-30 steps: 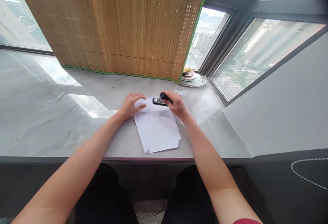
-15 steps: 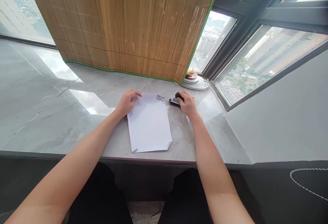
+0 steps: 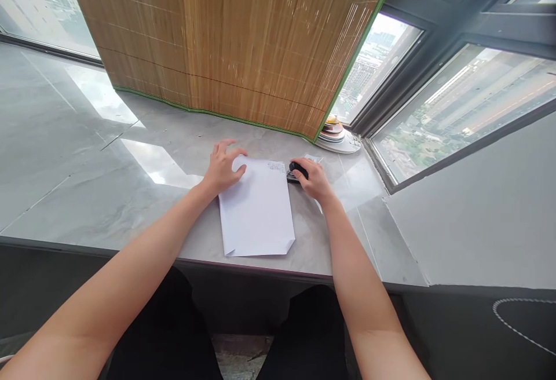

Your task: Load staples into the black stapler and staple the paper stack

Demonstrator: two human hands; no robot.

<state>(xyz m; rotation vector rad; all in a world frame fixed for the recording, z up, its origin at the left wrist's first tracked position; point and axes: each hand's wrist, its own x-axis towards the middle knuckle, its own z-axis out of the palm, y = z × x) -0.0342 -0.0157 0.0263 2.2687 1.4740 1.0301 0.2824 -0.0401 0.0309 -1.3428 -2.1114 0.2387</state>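
Note:
White sheets of paper (image 3: 258, 212) lie on the grey marbled counter, with small dark print at the top right corner and slightly folded bottom corners. At the upper left corner is my left hand (image 3: 223, 165), its fingers spread apart and the thumb over the sheet. My right hand (image 3: 313, 178) is wrapped around a black stapler (image 3: 299, 169) standing close to the paper's top right edge. Its base shows partly under my fingers; the rest is hidden by the hand.
A bamboo blind (image 3: 234, 38) with green edging hangs behind the paper. Stacked plates (image 3: 337, 138) stand at the back right by the window. A white wall (image 3: 478, 218) bounds the counter (image 3: 143, 218) on the right, and its front edge runs above my legs.
My left hand's fingers have spread wider and shifted slightly over the paper's corner. My right hand has brought the stapler closer to the paper's top right edge. The camera view has shifted slightly.

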